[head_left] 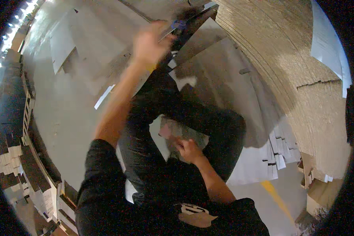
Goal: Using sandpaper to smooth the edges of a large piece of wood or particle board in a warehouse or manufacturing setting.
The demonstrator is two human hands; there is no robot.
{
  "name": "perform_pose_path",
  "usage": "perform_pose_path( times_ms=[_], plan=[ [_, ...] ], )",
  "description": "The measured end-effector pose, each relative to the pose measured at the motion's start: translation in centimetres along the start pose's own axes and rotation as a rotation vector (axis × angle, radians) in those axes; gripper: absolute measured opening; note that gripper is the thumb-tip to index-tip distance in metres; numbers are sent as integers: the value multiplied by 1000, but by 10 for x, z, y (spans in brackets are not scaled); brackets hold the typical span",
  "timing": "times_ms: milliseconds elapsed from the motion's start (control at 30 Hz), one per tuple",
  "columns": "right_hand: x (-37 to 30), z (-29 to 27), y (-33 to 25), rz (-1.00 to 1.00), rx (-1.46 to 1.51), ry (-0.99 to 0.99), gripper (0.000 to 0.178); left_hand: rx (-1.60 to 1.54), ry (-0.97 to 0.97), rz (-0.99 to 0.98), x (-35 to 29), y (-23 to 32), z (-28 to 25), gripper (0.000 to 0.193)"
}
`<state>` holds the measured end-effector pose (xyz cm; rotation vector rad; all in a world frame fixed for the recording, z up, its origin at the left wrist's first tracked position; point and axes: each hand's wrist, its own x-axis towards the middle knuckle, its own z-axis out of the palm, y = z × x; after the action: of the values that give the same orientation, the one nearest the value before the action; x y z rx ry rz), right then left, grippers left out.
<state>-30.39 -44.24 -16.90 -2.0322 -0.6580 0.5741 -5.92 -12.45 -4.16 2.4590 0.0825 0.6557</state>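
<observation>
My left hand (pixel 151 45) is stretched far forward and smeared by motion. Its fingers look curled around a thin, pale, straight piece, too blurred to name, beside a small blue round part (pixel 179 24) at the dark top edge. Low between my bent legs, my right hand (pixel 189 150) is closed, fingers bent together; what they grip, if anything, is hidden. Just ahead of it lies a flat grey-brown piece (pixel 187 129) with a pinkish patch (pixel 165 131) at its left side.
Large grey sheets (pixel 220 74) spread over the floor ahead and right. A tall stack of brown layered sheets (pixel 271 47) rises on the right. A white strip (pixel 104 96) lies left of my forearm. Pallets and stacked boards (pixel 39 169) line the left. Yellow floor tape (pixel 277 198) runs at lower right.
</observation>
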Motion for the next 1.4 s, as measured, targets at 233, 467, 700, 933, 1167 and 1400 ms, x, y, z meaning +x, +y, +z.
perform_pose_path(
  times_ms=[233, 467, 700, 933, 1167, 1400],
  plan=[
    [11, -5, -8, 200, 30, -192, 29, 774, -301, -522, -91, -193, -120, 87],
    [10, -2, 8, 165, 86, -124, 25, 818, -322, -245, -133, -173, -120, 79],
    [-4, 12, 30, 94, 170, 85, 33, 1085, -387, 137, -147, -180, -131, 64],
    [-5, -29, -21, 30, 372, 357, 49, 931, -506, 286, -167, -128, -130, 58],
    [52, -25, -67, -194, 416, 532, 50, 655, -708, 266, -235, 41, -101, 57],
    [113, 1, -68, -206, 161, 630, 79, 350, -254, 322, -278, 74, -84, 40]
  ],
)
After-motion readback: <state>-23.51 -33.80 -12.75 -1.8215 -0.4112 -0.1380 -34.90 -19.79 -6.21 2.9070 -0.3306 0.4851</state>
